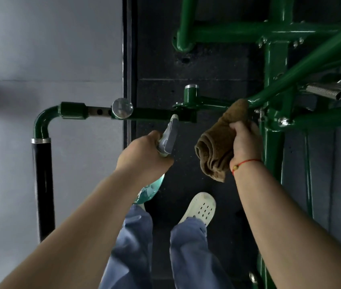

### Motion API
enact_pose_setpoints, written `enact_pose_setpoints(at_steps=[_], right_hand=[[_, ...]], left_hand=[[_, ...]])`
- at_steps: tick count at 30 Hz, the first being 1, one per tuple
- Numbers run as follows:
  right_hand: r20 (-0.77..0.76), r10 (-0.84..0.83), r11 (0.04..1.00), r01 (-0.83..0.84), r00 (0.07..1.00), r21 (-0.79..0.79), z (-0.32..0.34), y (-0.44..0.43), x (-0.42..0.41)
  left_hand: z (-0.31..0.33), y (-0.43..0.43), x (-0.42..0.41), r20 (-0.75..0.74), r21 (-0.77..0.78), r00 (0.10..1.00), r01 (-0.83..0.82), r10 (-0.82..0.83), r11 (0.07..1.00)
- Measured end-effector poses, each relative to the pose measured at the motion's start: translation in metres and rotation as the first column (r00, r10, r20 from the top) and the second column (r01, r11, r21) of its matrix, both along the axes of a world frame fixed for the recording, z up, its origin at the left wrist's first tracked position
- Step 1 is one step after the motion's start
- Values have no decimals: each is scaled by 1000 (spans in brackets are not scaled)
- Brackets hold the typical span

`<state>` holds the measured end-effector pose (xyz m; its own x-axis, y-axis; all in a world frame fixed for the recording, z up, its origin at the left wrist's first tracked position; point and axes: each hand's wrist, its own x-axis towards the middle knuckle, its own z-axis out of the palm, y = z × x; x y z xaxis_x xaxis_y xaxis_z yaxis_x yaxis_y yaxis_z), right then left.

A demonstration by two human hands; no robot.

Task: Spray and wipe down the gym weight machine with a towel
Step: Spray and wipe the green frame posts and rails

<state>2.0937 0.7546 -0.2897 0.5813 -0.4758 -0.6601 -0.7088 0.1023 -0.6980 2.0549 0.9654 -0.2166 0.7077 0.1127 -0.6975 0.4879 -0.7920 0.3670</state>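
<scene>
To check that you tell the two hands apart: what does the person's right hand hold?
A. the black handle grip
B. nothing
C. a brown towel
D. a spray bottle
C: the right hand grips the towel, its top end up against the green frame, while the left hand holds the bottle.

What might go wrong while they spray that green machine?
The bottle points at the bar from close up, so spray may splash past it onto the floor by the shoe and make it slippery. The towel hangs loosely from the right hand and might snag on a bolt or drop.
</scene>
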Motion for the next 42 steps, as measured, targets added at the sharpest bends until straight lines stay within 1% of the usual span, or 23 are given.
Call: enact_pose_setpoints(at_steps=[4,8,12,15,18,19,21,22,24,26,27,28,31,34,35,36,38,40,41,42], right_hand=[[42,214,975,-211,976,-67,3,-21,25],[91,393,917,-384,915,-109,-2,-26,48],[111,455,888,-441,884,-130,-13,-23,62],[139,470,881,-453,872,-137,-21,-17,70],[155,501,862,-476,851,-176,-32,-13,76],[159,532,842,-500,832,-202,-34,-11,78],[176,626,773,-576,759,-267,-41,-8,84],[199,682,726,-621,703,-295,-45,-5,89],[232,806,592,-742,545,-313,-45,4,98],[234,891,449,-825,388,-343,-48,14,109],[226,908,414,-843,354,-344,-50,17,115],[218,910,410,-852,354,-327,-52,17,119],[224,883,464,-842,414,-274,-58,9,124],[216,890,451,-847,402,-282,-54,10,129],[200,905,421,-850,374,-315,-50,15,129],[171,928,371,-854,330,-366,-46,21,131],[89,973,231,-856,214,-463,-36,38,132],[2,996,80,-871,90,-484,-32,55,131],[-40,998,22,-880,47,-475,-31,61,131],[-62,998,1,-889,32,-459,-30,63,131]], left_hand=[[-6,-28,11,-36,-67,996,-80,77,995],[-20,-44,25,-78,-161,983,-178,168,971],[-36,-48,35,-119,-200,967,-247,227,948],[-45,-45,41,-108,-212,956,-290,273,933],[-56,-39,46,-120,-248,959,-279,257,928],[-60,-36,47,-120,-260,961,-273,249,926],[-67,-30,46,-98,-287,963,-267,249,920],[-72,-26,47,-76,-305,963,-268,257,914],[-75,-20,46,-42,-326,957,-284,286,902],[-80,-14,46,-7,-337,948,-301,317,892],[-82,-11,47,6,-340,944,-309,331,888],[-84,-8,47,21,-346,938,-317,345,883],[-91,2,45,67,-393,916,-340,395,854],[-96,8,46,136,-417,910,-306,392,856],[-98,9,48,166,-429,909,-284,383,858],[-98,11,50,198,-433,910,-253,365,865],[-99,13,55,255,-427,910,-197,326,883],[-99,14,58,280,-420,906,-181,317,889],[-99,14,57,282,-429,902,-187,327,884],[-99,14,57,286,-434,899,-187,332,881]])
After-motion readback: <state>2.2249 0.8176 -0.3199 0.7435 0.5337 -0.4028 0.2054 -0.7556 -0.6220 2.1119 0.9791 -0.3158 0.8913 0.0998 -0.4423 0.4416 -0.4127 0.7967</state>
